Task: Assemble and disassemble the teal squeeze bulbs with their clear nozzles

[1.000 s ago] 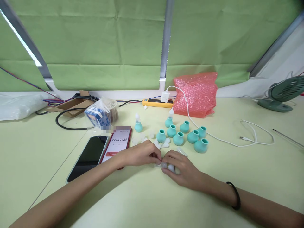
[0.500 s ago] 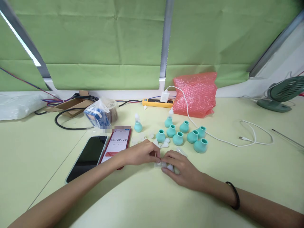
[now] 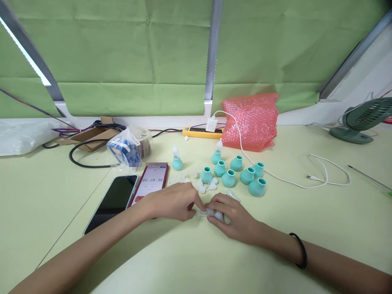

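Both hands, left hand [image 3: 174, 201] and right hand [image 3: 232, 214], pinch one clear tip [image 3: 206, 212]; two teal bulbs [image 3: 177, 163] behind it wear tips, seven do not.

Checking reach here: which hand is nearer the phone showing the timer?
Left. The left hand lies just beside the timer phone; the right hand is farther right.

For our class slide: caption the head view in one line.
Both hands, left hand and right hand, pinch a small clear part on the table before teal bulbs.
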Demonstrator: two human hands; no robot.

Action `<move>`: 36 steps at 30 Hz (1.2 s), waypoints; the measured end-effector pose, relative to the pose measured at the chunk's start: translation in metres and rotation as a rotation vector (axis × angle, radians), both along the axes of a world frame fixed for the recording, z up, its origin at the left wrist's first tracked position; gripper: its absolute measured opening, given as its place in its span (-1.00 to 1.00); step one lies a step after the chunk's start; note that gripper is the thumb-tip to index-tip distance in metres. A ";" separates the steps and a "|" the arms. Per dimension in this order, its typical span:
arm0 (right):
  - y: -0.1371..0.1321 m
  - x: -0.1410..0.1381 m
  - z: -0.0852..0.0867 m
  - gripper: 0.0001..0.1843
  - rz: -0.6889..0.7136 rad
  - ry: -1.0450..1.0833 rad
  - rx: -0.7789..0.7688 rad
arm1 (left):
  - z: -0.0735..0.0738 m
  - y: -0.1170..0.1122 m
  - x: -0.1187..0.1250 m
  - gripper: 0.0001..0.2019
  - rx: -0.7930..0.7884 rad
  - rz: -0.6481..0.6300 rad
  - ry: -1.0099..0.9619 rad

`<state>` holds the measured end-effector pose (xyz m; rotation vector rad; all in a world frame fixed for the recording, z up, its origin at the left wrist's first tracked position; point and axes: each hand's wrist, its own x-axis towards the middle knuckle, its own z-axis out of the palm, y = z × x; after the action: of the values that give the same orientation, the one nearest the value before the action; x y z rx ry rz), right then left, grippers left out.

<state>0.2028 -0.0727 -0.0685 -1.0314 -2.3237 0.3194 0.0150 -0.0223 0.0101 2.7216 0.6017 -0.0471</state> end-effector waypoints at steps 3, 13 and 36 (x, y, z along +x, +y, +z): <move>0.000 0.000 0.001 -0.91 -0.001 -0.007 0.002 | 0.000 -0.001 0.000 -0.65 0.018 0.014 0.025; -0.001 -0.001 0.002 -0.89 0.000 -0.012 -0.014 | -0.003 -0.008 0.004 -0.67 0.165 0.017 0.038; 0.002 0.001 -0.004 -0.90 0.014 -0.004 0.033 | -0.005 -0.004 0.004 -0.59 0.141 -0.003 0.050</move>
<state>0.2036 -0.0709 -0.0729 -1.0008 -2.3329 0.2837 0.0185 -0.0268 0.0051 2.8654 0.6378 -0.0770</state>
